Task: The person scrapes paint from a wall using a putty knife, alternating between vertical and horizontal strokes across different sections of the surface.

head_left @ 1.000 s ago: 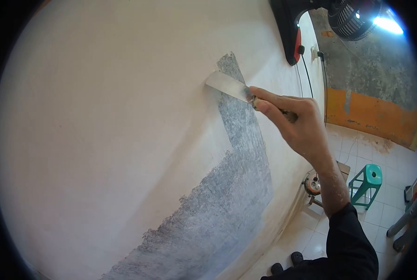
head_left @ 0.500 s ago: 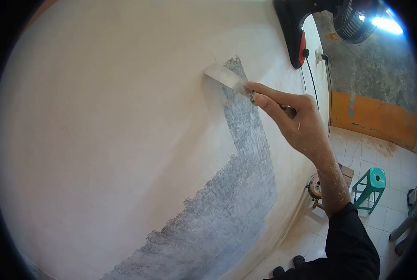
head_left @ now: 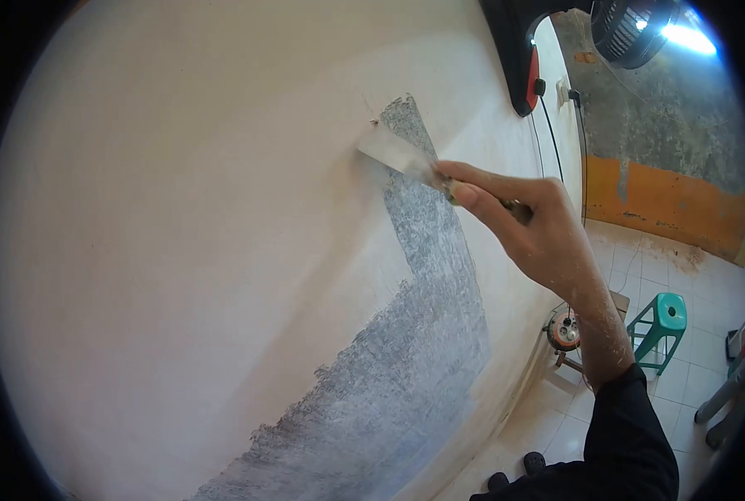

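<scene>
the pale wall has a rough grey patch, broad at the bottom and narrowing to a strip at the top. beyond it are a bare grey wall with an orange band, a tiled floor, a green stool, a cable reel and part of a fan. the scraper lies across the upper strip, its handle pinched between the thumb and fingers of the dusty right hand, blade pointing away from the palm. the left hand is out of view, so i cannot tell its state.
</scene>
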Available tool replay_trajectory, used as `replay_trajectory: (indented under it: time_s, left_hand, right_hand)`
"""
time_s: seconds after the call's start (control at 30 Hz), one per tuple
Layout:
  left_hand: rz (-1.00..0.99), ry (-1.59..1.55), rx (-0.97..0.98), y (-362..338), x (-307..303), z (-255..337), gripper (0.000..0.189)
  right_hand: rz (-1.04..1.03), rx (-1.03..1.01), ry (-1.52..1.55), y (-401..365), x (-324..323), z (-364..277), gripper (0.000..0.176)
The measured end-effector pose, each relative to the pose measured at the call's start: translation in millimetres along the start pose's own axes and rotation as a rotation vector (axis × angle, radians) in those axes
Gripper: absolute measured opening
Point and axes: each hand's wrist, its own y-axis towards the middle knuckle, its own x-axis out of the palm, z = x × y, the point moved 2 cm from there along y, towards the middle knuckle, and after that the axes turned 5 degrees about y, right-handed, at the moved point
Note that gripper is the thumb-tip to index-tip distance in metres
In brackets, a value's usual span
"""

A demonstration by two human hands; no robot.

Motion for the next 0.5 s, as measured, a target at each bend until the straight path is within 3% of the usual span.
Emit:
replay_trajectory:
  time_s: [0.03,0.17,0.23,0.5]
  left_hand:
    - [-0.001,-0.004,-0.001,1,0,1,0.040]
    - [0.007,-0.011,-0.006,-1,2,3,0.040]
    - [-0.007,-0.008,-0.001,-1,-1,0,0.040]
    - [-0.005,0.001,0.003,-3,-4,-8,0.040]
  right_hand:
    - [-0.038,0.080,-0.033,-4,-7,2,0.033]
    - [0.008,-0.051,0.014,7,-3,4,0.033]
    - [-0.001,0.008,0.033,-8,-3,1,0.035]
    - [0.128,-0.112,-0.153,-10,11,5,0.031]
